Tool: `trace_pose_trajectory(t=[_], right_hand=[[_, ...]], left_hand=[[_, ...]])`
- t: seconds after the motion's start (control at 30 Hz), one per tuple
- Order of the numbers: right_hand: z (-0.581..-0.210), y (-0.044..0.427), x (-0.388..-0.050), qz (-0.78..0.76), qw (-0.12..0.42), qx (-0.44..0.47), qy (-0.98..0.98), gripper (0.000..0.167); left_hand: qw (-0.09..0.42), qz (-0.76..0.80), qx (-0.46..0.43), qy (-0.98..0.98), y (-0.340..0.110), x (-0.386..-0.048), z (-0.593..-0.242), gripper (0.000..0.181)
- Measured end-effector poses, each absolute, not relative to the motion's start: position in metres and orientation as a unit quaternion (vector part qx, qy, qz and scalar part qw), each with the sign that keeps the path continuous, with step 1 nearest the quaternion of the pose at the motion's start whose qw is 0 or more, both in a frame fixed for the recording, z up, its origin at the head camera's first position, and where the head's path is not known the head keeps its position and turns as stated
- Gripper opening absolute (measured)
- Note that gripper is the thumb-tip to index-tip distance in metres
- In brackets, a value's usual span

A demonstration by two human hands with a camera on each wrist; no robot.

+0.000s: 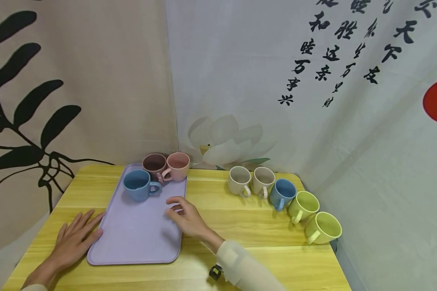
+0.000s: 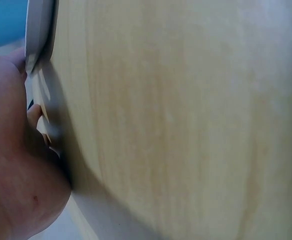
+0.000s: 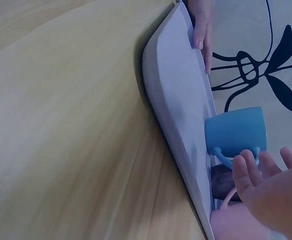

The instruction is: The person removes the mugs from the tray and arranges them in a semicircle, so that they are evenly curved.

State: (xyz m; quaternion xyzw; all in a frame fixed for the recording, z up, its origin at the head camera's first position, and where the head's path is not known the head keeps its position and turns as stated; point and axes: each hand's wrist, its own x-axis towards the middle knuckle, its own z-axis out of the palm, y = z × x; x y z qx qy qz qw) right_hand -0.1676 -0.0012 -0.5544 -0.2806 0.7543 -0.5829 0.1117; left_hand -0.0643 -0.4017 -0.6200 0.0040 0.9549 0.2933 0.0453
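Palm down beside the purple tray (image 1: 138, 238), my left hand (image 1: 73, 240) touches its left edge, fingers spread. My right hand (image 1: 189, 218) hovers over the tray's right side, fingers loosely bent with nothing in them. On the tray a blue mug (image 1: 137, 188) stands at the back left, its handle toward the right. Behind it are a dark mauve mug (image 1: 153, 163) and a pink mug (image 1: 178, 165), side by side. In the right wrist view the right hand (image 3: 276, 192) appears near the blue mug (image 3: 236, 131), a gap's size unclear.
On the table's right side, a curved row holds two off-white mugs (image 1: 238, 180), a blue mug (image 1: 282, 194) and two green mugs (image 1: 324, 228), handles toward the front. A small black object (image 1: 215, 272) lies near the right forearm. Curtains hang behind the table.
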Motion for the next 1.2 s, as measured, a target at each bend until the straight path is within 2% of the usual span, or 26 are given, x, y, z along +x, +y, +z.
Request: trace_pose_trajectory(t=[0.83, 1.2], right_hand=[[-0.558, -0.031, -0.175, -0.583, 0.154, -0.238, 0.761, 0.042], [-0.563, -0.04, -0.178, -0.573, 0.153, -0.227, 0.772, 0.041]], left_hand=[[0.043, 0.286, 0.001, 0.957, -0.398, -0.064, -0.614, 0.071], [0.044, 0.288, 0.0, 0.956, -0.399, -0.063, -0.617, 0.071]])
